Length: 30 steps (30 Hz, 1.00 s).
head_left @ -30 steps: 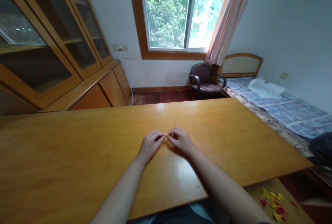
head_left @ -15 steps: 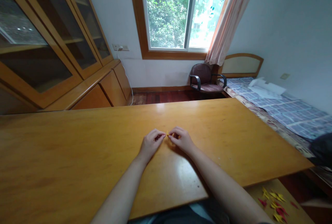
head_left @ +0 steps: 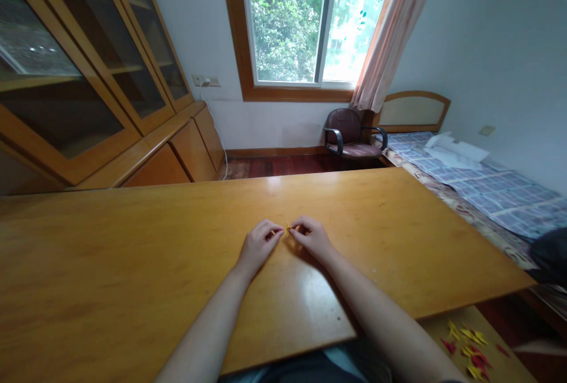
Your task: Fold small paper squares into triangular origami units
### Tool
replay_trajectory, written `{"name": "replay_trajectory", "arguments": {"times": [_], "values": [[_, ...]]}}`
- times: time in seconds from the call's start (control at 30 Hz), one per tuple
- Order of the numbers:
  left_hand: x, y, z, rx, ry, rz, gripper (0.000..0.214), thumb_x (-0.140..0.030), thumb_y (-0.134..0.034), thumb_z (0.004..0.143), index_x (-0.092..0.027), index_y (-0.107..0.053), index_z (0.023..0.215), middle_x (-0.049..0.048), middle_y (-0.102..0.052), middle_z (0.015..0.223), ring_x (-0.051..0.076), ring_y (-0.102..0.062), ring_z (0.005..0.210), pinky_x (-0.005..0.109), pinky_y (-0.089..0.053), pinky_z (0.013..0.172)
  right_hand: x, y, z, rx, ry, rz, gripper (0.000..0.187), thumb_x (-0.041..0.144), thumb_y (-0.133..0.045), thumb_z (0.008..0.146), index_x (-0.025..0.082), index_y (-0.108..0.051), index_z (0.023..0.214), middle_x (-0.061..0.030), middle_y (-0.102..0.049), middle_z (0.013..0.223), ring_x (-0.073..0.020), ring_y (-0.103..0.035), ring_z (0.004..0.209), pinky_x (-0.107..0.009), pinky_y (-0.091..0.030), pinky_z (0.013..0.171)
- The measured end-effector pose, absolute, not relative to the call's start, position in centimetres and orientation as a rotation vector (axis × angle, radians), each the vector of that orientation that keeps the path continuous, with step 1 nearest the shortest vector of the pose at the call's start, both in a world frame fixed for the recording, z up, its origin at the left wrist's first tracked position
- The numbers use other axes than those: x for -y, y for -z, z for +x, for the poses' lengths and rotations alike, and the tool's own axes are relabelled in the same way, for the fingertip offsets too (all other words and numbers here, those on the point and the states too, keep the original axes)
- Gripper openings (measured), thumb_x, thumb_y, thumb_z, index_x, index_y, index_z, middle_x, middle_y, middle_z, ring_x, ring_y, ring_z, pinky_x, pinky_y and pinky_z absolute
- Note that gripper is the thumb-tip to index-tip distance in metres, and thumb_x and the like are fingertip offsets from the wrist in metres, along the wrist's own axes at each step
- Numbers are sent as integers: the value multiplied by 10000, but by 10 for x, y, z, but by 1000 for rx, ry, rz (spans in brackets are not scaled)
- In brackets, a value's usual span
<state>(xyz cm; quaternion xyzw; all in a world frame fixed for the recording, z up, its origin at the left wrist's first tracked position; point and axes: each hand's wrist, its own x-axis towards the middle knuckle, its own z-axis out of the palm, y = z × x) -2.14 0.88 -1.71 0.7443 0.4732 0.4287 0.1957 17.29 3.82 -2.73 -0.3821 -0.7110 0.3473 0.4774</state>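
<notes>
Right hand [head_left: 313, 237] pinches yellow piece [head_left: 287, 227]; left hand [head_left: 258, 243] beside.

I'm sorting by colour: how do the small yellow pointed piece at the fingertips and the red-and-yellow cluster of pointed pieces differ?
The small yellow pointed piece is pinched in the right hand; the cluster of red and yellow pointed pieces lies on the lower wooden surface. The piece looks all yellow; the cluster mixes both colours. Both show yellow and pointed tips.
</notes>
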Motion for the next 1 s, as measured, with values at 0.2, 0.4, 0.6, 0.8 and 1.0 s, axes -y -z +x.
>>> {"name": "replay_trajectory", "arguments": {"times": [0.2, 0.4, 0.6, 0.8, 1.0], "values": [[-10, 18, -21, -1319, -1203, 2100, 117, -269, -583, 926, -206, -675, 887, 15, -638, 821, 139, -600, 748, 251, -469, 699, -39, 32, 174, 1639, -1013, -1014, 109, 256, -668, 780, 170, -689, 844, 6, -626, 636, -129, -556, 548, -230, -425, 529], [-8, 16, -21, -1331, -1203, 2129, 118, -272, -577, 932, -212, -674, 900, 16, -638, 824, 136, -602, 745, 246, -476, 693, -39, 29, 174, 1647, -1035, -1005, 124, 271, -676, 775, 165, -696, 834, -1, -631, 644, -126, -552, 542, -228, -421, 523], [-7, 16, -21, -1330, -1200, 2159, 120, -275, -566, 938, -212, -662, 904, 12, -632, 820, 131, -601, 738, 239, -477, 687, -39, 28, 174, 1670, -1019, -982, 106, 259, -682, 780, 168, -699, 832, 6, -628, 638, -122, -551, 544, -221, -420, 519], [-6, 14, -20, -1338, -1202, 2175, 121, -275, -557, 941, -208, -653, 911, 15, -625, 824, 132, -601, 738, 243, -482, 694, -39, 27, 174, 1701, -958, -964, 83, 247, -682, 787, 175, -704, 823, 7, -629, 643, -121, -539, 550, -223, -419, 527], [-7, 15, -20, -1360, -1171, 2148, 111, -266, -571, 927, -211, -665, 907, 17, -634, 834, 136, -612, 742, 240, -484, 688, -39, 26, 175, 1719, -939, -953, 86, 253, -684, 802, 182, -722, 833, -6, -653, 691, -129, -555, 587, -230, -436, 558]]}}
